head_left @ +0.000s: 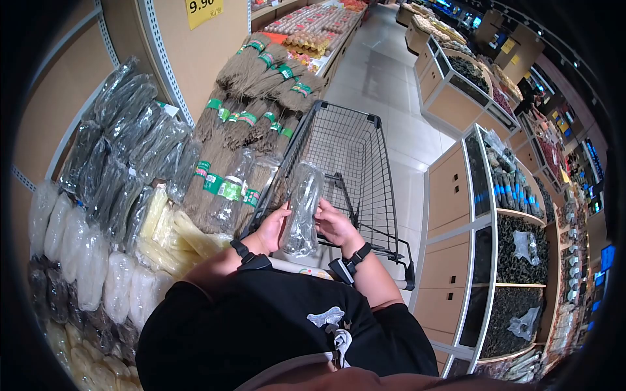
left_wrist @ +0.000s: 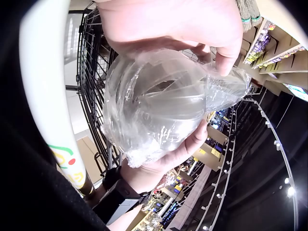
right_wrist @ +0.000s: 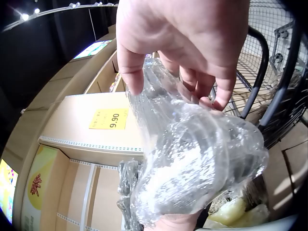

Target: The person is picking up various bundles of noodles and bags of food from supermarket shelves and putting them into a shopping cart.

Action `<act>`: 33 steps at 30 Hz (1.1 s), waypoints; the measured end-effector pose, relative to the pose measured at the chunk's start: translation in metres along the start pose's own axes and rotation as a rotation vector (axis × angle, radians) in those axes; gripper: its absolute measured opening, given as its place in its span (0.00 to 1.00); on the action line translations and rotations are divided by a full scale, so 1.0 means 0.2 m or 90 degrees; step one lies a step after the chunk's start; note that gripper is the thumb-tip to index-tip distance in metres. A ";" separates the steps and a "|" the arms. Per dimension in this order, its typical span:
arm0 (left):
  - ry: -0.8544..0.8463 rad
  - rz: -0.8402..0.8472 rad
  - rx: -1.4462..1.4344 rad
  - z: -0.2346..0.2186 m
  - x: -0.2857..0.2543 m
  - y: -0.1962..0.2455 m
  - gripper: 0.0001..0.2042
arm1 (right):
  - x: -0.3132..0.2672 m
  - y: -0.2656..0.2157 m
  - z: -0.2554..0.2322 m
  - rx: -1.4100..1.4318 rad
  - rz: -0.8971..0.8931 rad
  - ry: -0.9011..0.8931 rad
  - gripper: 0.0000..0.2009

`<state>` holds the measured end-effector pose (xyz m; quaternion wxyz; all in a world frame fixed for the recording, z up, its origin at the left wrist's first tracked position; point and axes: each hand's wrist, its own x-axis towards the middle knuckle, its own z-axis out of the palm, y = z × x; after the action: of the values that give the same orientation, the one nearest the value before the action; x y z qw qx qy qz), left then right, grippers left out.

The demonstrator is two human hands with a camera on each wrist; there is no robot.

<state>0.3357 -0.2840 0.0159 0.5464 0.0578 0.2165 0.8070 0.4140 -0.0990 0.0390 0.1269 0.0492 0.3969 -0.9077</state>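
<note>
Shop aisle with shelves
A wire shopping cart (head_left: 352,156) is standing beside bundled dried goods (head_left: 261,98); a yellow price tag (head_left: 203,11) is hanging above.

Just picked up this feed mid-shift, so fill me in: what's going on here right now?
A person stands at a wire shopping cart in a store aisle, holding a clear plastic-wrapped package upright over the cart's near end. The left hand and the right hand grip it from either side. Shelves to the left hold bundled dried goods with green labels and more bagged items. The cart basket looks empty from the head view.
</note>
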 end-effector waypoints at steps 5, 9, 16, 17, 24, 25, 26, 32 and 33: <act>0.021 0.025 0.046 0.08 -0.03 0.01 0.27 | -0.01 0.01 0.02 -0.028 -0.001 0.025 0.23; 0.005 0.025 0.108 0.07 -0.03 0.02 0.31 | 0.01 0.02 0.00 -0.031 -0.011 0.011 0.19; -0.033 0.021 0.080 0.07 -0.02 0.04 0.34 | 0.01 0.00 0.00 0.026 -0.019 0.013 0.20; -0.033 0.020 0.079 0.08 -0.03 0.04 0.34 | 0.01 0.00 -0.01 0.034 -0.016 0.016 0.20; -0.040 0.030 0.113 0.08 -0.04 0.03 0.36 | 0.02 0.01 -0.06 0.059 -0.025 -0.030 0.25; -0.045 0.033 0.121 0.08 -0.04 0.03 0.37 | 0.02 0.00 -0.04 0.062 -0.026 -0.029 0.25; -0.046 0.033 0.121 0.09 -0.04 0.04 0.37 | 0.01 -0.01 -0.03 0.064 -0.027 -0.029 0.26; -0.021 0.038 0.150 0.12 -0.04 0.04 0.38 | 0.03 0.03 -0.12 0.115 -0.020 -0.014 0.21; -0.004 0.040 0.164 0.13 -0.05 0.04 0.38 | 0.03 0.04 -0.13 0.116 -0.019 -0.015 0.21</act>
<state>0.3415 -0.2872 0.0435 0.5097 0.1369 0.3145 0.7890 0.4097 -0.0863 0.0132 0.1126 0.0442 0.3122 -0.9423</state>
